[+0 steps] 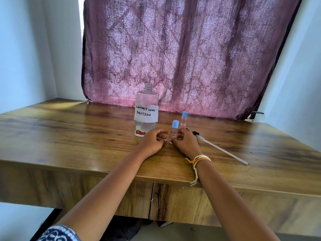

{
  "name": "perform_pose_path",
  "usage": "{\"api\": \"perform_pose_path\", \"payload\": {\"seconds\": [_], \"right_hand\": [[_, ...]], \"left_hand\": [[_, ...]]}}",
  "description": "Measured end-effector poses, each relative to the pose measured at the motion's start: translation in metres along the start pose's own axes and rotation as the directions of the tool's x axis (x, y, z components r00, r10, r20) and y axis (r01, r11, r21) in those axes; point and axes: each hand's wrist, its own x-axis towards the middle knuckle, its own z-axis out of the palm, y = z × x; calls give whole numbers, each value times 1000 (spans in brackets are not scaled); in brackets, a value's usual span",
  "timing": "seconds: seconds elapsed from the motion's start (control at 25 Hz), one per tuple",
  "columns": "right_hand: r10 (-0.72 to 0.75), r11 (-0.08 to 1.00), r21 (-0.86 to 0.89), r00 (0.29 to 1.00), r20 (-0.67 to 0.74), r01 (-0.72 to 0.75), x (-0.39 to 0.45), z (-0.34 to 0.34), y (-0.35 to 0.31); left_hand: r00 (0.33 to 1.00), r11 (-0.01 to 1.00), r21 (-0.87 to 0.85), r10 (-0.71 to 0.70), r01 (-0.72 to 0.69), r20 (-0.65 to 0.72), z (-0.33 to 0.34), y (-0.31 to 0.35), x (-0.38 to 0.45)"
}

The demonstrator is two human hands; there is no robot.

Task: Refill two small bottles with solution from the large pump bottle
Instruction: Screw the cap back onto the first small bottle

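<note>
A large clear bottle (pixel 146 110) with a handwritten label "contact lens solution" stands uncapped on the wooden table (pixel 69 136); a little liquid sits at its bottom. Its pump head with a long dip tube (pixel 220 148) lies on the table to the right. Two small clear bottles with blue caps stand upright: the near one (pixel 174 129) and the far one (pixel 183 119). My right hand (pixel 184 142) grips the base of the near small bottle. My left hand (pixel 153 141) rests beside it with fingers curled, holding nothing that I can see.
A purple patterned curtain (pixel 182 54) hangs behind the table's back edge. Pale walls (pixel 26 49) stand on both sides. The table's front edge (pixel 121 173) lies under my forearms.
</note>
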Motion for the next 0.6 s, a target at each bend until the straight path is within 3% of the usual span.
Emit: {"api": "perform_pose_path", "payload": {"seconds": [0.44, 0.52, 0.6], "right_hand": [[78, 997, 9, 993, 88, -79, -16, -10, 0], [82, 996, 39, 996, 21, -83, -19, -13, 0], [75, 995, 76, 987, -144, -64, -18, -20, -3]], "left_hand": [[993, 980, 162, 119, -113, -28, -1, 10, -13], [980, 979, 163, 146, -123, -136, -2, 11, -13], [962, 988, 118, 123, -97, -245, -3, 9, -13]]}}
